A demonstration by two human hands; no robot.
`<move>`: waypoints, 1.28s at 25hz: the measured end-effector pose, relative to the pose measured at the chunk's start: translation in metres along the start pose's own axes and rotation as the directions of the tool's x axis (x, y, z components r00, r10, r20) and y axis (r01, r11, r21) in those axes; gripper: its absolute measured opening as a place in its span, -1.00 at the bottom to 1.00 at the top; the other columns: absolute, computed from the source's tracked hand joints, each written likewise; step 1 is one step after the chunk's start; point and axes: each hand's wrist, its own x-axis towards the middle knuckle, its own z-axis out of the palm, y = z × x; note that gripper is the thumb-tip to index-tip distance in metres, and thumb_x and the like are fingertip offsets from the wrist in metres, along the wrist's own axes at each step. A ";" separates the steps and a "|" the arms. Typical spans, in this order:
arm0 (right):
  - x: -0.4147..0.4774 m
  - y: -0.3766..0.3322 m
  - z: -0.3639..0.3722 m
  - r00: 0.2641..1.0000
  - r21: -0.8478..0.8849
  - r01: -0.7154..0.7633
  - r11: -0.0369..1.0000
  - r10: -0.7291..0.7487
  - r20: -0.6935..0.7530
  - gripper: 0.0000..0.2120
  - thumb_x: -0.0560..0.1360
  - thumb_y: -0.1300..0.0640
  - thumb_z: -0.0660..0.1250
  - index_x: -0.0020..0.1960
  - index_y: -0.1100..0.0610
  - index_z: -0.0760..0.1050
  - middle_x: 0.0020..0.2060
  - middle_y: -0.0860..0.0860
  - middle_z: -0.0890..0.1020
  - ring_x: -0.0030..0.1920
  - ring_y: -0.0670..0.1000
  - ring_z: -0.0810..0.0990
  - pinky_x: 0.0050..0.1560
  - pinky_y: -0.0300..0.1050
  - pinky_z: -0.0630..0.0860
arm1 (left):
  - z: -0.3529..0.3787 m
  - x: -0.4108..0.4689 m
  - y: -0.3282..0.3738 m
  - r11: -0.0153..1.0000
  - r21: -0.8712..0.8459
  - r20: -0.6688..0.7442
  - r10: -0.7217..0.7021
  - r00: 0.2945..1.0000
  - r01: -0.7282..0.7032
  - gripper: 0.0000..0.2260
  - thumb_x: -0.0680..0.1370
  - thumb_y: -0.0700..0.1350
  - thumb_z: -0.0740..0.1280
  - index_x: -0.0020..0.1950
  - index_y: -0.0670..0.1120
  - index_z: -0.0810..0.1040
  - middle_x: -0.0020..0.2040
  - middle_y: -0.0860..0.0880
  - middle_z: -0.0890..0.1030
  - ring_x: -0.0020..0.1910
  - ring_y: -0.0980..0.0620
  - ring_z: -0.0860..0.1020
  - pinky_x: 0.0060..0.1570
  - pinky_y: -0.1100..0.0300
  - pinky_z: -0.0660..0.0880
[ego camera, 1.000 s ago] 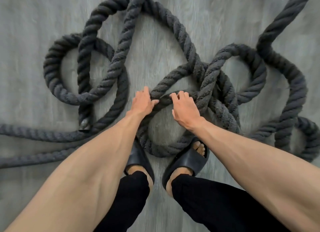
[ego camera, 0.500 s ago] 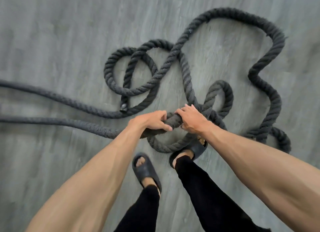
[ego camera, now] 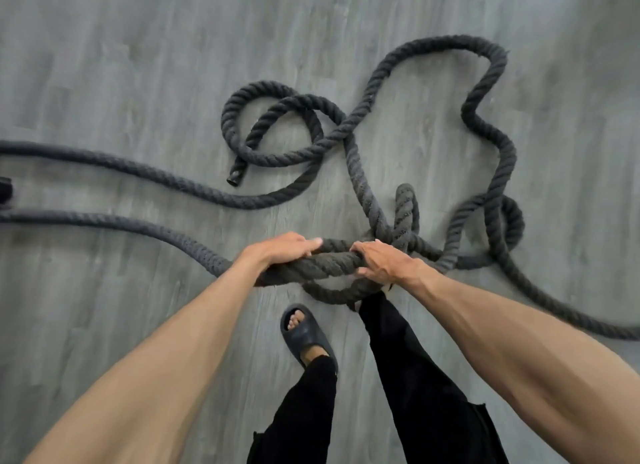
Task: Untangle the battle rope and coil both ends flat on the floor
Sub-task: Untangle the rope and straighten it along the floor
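Observation:
A thick dark grey battle rope lies tangled on the grey wood-look floor. My left hand and my right hand both grip one raised stretch of it, a hand's width apart, just left of a knot of crossing strands. One capped rope end rests on the floor beside a small loop at the middle. Two strands run off the left edge, and another runs off to the lower right.
My legs in black trousers stand just below the hands; the left foot wears a black slide sandal, while the right foot is hidden under the rope and hand. A dark object shows at the left edge.
I have stood up higher with the rope stretch lifted in both hands. The tangle has pulled looser, one strand now trails to the lower right, and my left foot has stepped back.

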 end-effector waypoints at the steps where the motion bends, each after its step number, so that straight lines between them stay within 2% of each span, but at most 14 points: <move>1: -0.016 -0.007 0.005 1.000 0.016 -0.022 1.000 0.021 0.017 -0.63 0.55 -0.03 0.37 0.23 0.17 0.43 0.14 0.17 0.62 0.18 0.20 0.57 0.24 0.06 0.40 | 0.007 -0.004 -0.001 1.000 -0.001 -0.134 0.023 0.991 -0.023 -0.57 0.57 0.26 0.23 0.05 -0.09 0.59 -0.04 -0.03 0.68 0.04 -0.04 0.63 0.17 0.01 0.48; 4: -0.065 -0.032 0.032 0.994 0.114 -0.091 0.989 0.084 0.062 -0.59 0.56 -0.24 0.30 -0.01 0.12 0.38 -0.03 0.15 0.62 0.05 0.22 0.60 -0.03 0.00 0.41 | 0.031 -0.011 0.013 0.984 0.169 -0.355 0.120 0.927 -0.063 -0.78 0.59 0.03 0.25 -0.01 -0.09 0.59 -0.02 -0.06 0.66 0.03 -0.06 0.59 0.13 0.02 0.49; 10: -0.118 -0.044 0.082 0.969 0.375 -0.227 0.899 0.247 -0.006 -0.40 0.61 -0.36 0.03 -0.32 0.10 0.33 -0.28 0.10 0.53 -0.18 0.14 0.49 -0.08 0.02 0.36 | 0.127 -0.004 0.033 0.796 0.602 -0.245 0.257 0.935 -0.061 -0.76 0.57 -0.04 0.20 0.06 -0.09 0.62 0.11 -0.11 0.63 0.17 -0.14 0.52 0.25 -0.05 0.35; 12: -0.125 -0.041 0.090 0.958 0.474 -0.231 0.850 0.284 -0.043 -0.38 0.61 -0.37 -0.01 -0.39 0.08 0.28 -0.38 0.05 0.48 -0.26 0.10 0.47 -0.11 0.04 0.37 | 0.171 -0.006 0.024 0.869 0.492 -0.559 0.357 0.748 -0.047 -0.77 0.59 -0.04 0.24 0.17 -0.13 0.51 0.18 -0.13 0.53 0.21 -0.13 0.43 0.21 -0.03 0.33; 14: -0.134 -0.038 0.100 0.950 0.558 -0.214 0.802 0.304 -0.073 -0.38 0.59 -0.40 -0.02 -0.41 0.06 0.25 -0.38 0.05 0.47 -0.25 0.10 0.48 -0.10 0.05 0.42 | 0.214 -0.020 0.013 0.981 0.181 -0.881 0.191 0.432 -0.066 -0.75 0.59 0.00 0.28 0.11 -0.16 0.44 0.10 -0.15 0.48 0.13 -0.13 0.42 0.07 0.03 0.36; 15: -0.137 -0.037 0.104 0.943 0.600 -0.211 0.772 0.323 -0.083 -0.39 0.58 -0.41 -0.01 -0.40 0.04 0.23 -0.32 0.08 0.49 -0.20 0.10 0.49 -0.04 0.07 0.43 | 0.230 -0.029 0.009 0.994 -0.022 -0.919 0.022 0.395 -0.107 -0.71 0.59 0.05 0.28 0.09 -0.17 0.43 0.07 -0.15 0.48 0.10 -0.12 0.44 0.05 0.03 0.36; 16: -0.140 -0.037 0.106 0.934 0.641 -0.207 0.739 0.344 -0.094 -0.40 0.57 -0.41 -0.01 -0.39 0.04 0.23 -0.26 0.10 0.49 -0.16 0.08 0.49 0.02 0.07 0.44 | 0.245 -0.026 0.000 0.958 -0.235 -0.884 -0.141 0.446 -0.163 -0.63 0.60 0.14 0.23 0.09 -0.18 0.44 0.06 -0.15 0.51 0.08 -0.12 0.46 0.06 0.02 0.38; 17: -0.143 -0.038 0.105 0.924 0.682 -0.203 0.702 0.369 -0.105 -0.41 0.56 -0.41 -0.01 -0.38 0.04 0.24 -0.23 0.12 0.48 -0.13 0.07 0.47 0.04 0.05 0.43 | 0.257 -0.021 -0.009 0.865 -0.471 -0.753 -0.292 0.590 -0.172 -0.50 0.60 0.26 0.13 0.11 -0.19 0.47 0.06 -0.15 0.55 0.07 -0.12 0.51 0.08 0.02 0.44; 18: -0.146 -0.039 0.103 0.916 0.719 -0.195 0.667 0.387 -0.110 -0.41 0.57 -0.40 0.00 -0.36 0.06 0.26 -0.23 0.12 0.47 -0.12 0.07 0.46 0.03 0.04 0.41 | 0.269 -0.013 -0.020 0.770 -0.620 -0.601 -0.347 0.721 -0.147 -0.33 0.56 0.39 0.02 0.14 -0.18 0.53 0.07 -0.15 0.60 0.08 -0.13 0.56 0.15 -0.03 0.48; 20: -0.153 -0.039 0.099 0.902 0.766 -0.192 0.613 0.418 -0.109 -0.41 0.61 -0.32 0.04 -0.34 0.12 0.32 -0.27 0.09 0.49 -0.13 0.09 0.50 -0.02 0.03 0.39 | 0.295 -0.008 -0.040 0.718 -0.695 -0.408 -0.349 0.844 -0.039 -0.07 0.37 0.61 -0.07 0.19 -0.11 0.62 0.13 -0.14 0.65 0.11 -0.12 0.61 0.23 -0.07 0.49; 24: -0.154 -0.041 0.104 0.883 0.825 -0.221 0.520 0.466 -0.057 -0.31 0.60 -0.33 0.05 0.02 0.28 0.58 -0.01 0.16 0.62 0.06 0.17 0.61 0.16 0.06 0.50 | 0.315 -0.045 -0.023 0.624 -0.757 -0.271 -0.032 0.962 -0.193 -0.31 0.67 0.21 -0.09 -0.10 -0.18 0.71 -0.15 -0.33 0.67 -0.27 -0.21 0.63 -0.12 0.02 0.58; 28: -0.167 -0.051 0.139 0.823 0.980 -0.143 0.136 0.567 0.041 -0.45 0.66 -0.17 0.04 -0.16 0.23 0.54 -0.31 0.14 0.65 -0.28 0.12 0.65 -0.34 -0.04 0.62 | 0.306 -0.065 -0.040 0.454 -0.873 -0.206 -0.016 0.979 -0.176 -0.37 0.67 0.15 -0.09 -0.10 -0.31 0.55 -0.42 -0.24 0.55 -0.48 -0.14 0.50 -0.29 0.02 0.50; 30: -0.181 -0.046 0.180 0.850 0.889 -0.173 0.425 0.520 -0.083 -0.74 0.58 0.12 0.11 -0.10 0.18 0.54 -0.16 0.16 0.71 -0.03 0.17 0.69 -0.05 0.04 0.63 | 0.302 -0.078 -0.055 0.350 -0.934 -0.085 -0.012 0.996 -0.076 -0.38 0.66 0.14 -0.08 -0.30 -0.26 0.49 -0.49 -0.22 0.48 -0.44 -0.14 0.48 -0.19 0.02 0.51; 32: -0.197 -0.037 0.224 0.962 0.592 -0.213 0.777 0.273 -0.012 -0.63 0.49 0.33 0.16 0.24 0.14 0.51 0.19 0.15 0.63 0.28 0.17 0.55 0.22 -0.02 0.48 | 0.294 -0.096 -0.065 0.356 -0.934 0.013 0.055 0.998 -0.007 -0.38 0.66 0.08 -0.05 -0.44 -0.22 0.46 -0.51 -0.20 0.44 -0.39 -0.14 0.46 -0.13 0.03 0.49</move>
